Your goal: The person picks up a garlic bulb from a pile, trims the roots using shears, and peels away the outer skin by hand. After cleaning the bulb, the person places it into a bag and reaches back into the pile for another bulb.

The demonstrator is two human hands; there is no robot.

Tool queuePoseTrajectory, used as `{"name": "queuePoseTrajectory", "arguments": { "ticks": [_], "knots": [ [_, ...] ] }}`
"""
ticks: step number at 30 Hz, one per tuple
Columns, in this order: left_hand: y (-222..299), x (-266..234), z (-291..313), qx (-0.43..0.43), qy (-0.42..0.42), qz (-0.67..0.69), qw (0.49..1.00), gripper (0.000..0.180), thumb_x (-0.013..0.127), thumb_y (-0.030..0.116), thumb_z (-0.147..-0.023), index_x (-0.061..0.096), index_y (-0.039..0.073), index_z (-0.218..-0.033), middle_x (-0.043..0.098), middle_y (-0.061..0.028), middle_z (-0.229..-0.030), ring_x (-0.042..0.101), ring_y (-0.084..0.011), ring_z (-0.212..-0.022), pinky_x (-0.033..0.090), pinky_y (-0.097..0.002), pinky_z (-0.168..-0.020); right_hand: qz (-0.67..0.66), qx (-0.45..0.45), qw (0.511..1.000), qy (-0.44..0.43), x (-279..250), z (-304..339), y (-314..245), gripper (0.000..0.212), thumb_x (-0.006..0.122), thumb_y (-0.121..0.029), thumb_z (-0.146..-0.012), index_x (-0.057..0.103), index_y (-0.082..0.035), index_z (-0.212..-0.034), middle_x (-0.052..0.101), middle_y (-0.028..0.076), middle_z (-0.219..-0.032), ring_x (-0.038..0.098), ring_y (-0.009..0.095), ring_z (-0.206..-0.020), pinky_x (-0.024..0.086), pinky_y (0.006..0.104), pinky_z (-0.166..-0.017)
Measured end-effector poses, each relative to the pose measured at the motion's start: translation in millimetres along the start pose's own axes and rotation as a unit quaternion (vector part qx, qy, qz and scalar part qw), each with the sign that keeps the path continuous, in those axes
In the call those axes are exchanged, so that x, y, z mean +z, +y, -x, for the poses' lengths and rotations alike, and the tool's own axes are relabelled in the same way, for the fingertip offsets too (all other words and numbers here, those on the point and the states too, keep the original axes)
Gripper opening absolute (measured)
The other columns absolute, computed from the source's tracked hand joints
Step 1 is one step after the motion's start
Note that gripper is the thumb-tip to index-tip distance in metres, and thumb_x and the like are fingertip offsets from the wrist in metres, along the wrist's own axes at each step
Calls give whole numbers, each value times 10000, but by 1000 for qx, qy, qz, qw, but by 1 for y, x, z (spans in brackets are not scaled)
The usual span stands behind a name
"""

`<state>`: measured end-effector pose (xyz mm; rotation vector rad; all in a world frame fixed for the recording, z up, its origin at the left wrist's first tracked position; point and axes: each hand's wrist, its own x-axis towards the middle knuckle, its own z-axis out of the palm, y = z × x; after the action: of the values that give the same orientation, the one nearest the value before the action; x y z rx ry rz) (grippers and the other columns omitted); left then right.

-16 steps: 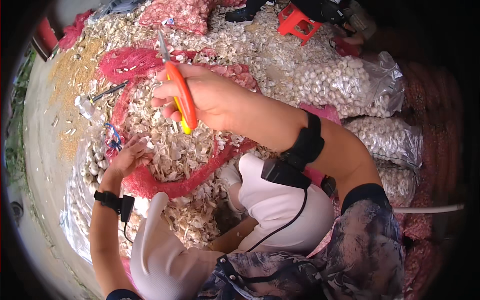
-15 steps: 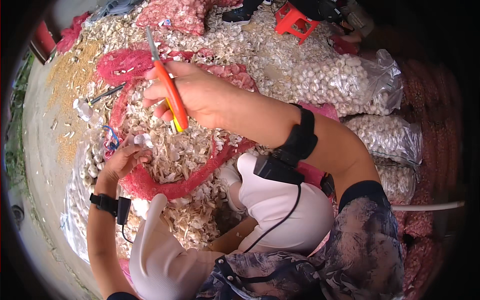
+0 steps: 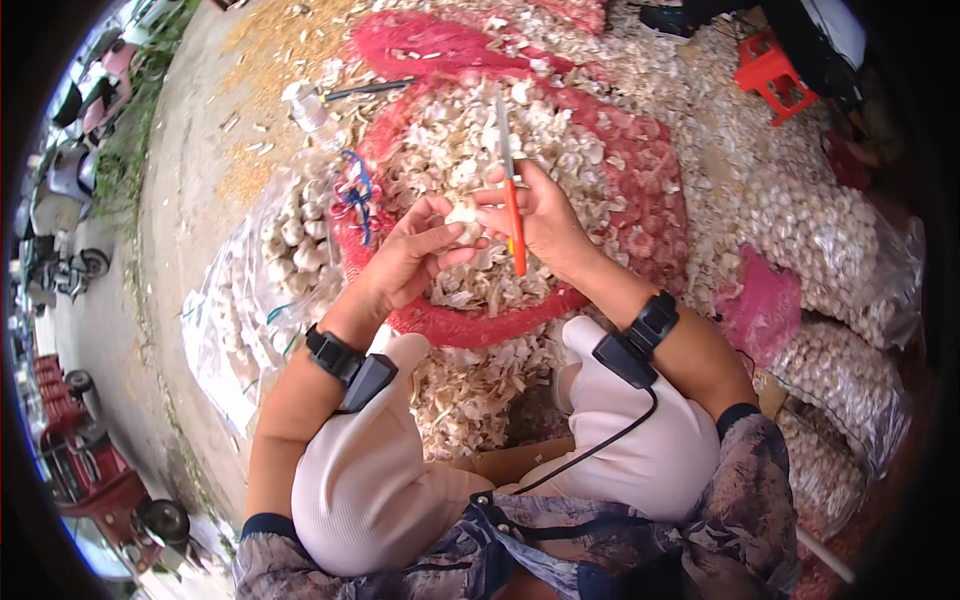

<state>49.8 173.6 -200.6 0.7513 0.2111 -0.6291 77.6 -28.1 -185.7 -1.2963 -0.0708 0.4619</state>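
Note:
Between the fingertips of my left hand [image 3: 412, 252] is a pale garlic bulb [image 3: 462, 216], partly hidden by the fingers. My right hand [image 3: 548, 222] is closed on a pair of scissors [image 3: 515, 228] with orange-red and yellow handles, the blades pointing away from me. Its fingertips come close to the bulb; whether they touch it I cannot tell. Both hands are over a pink-red mesh bag [image 3: 470, 330], opened out and heaped with dry garlic skins [image 3: 440, 150]. Blue string [image 3: 358, 195] is tangled at the bag's left edge.
A clear plastic bag of garlic bulbs [image 3: 295, 245] lies to my left. Beyond it are a plastic bottle [image 3: 312, 112] and a dark rod [image 3: 370, 89]. Filled garlic bags [image 3: 810, 240] are stacked at right, near a red stool [image 3: 775, 75]. Vehicles [image 3: 100, 470] stand far left.
The right hand with the scissors has come down and nearer to the left hand. Both hands are now close together over the skins. The whole view has shifted leftward.

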Motion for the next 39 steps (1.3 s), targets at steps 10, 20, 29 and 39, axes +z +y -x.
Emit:
{"name": "queuePoseTrajectory", "arguments": {
  "ticks": [10,20,29,39],
  "knots": [
    [-5,-11,10,7,35,-38,999,377,621,-11,-889,507,19,-1247,639,-81,-1082,660,-157,-945,589,-214,-760,115,42,992,5,-4,15,30,446,699,-102,-850,459,-50,-1223,638,87,-962,614,122,-854,512,276,-741],
    [-15,-13,1,120,141,-259,948,416,741,136,-842,559,2,-1191,634,-37,-872,619,-100,-714,546,-243,-623,408,27,912,-38,-7,28,22,713,857,-378,-667,497,-25,-1170,563,147,-1036,574,272,-944,480,390,-808],
    [-16,-5,2,85,113,-313,939,373,731,227,-860,593,41,-1152,612,21,-820,578,-54,-681,514,-215,-584,369,93,924,-45,-3,31,16,684,825,-384,-726,516,-2,-1202,564,63,-856,552,160,-779,467,302,-701],
    [-17,-7,1,114,147,-418,889,412,751,249,-843,603,25,-1155,618,21,-779,535,-39,-623,458,-202,-539,358,-7,933,-34,-2,34,22,548,763,-371,-808,529,-12,-1149,558,35,-751,521,131,-658,435,291,-588]
  ]
}}
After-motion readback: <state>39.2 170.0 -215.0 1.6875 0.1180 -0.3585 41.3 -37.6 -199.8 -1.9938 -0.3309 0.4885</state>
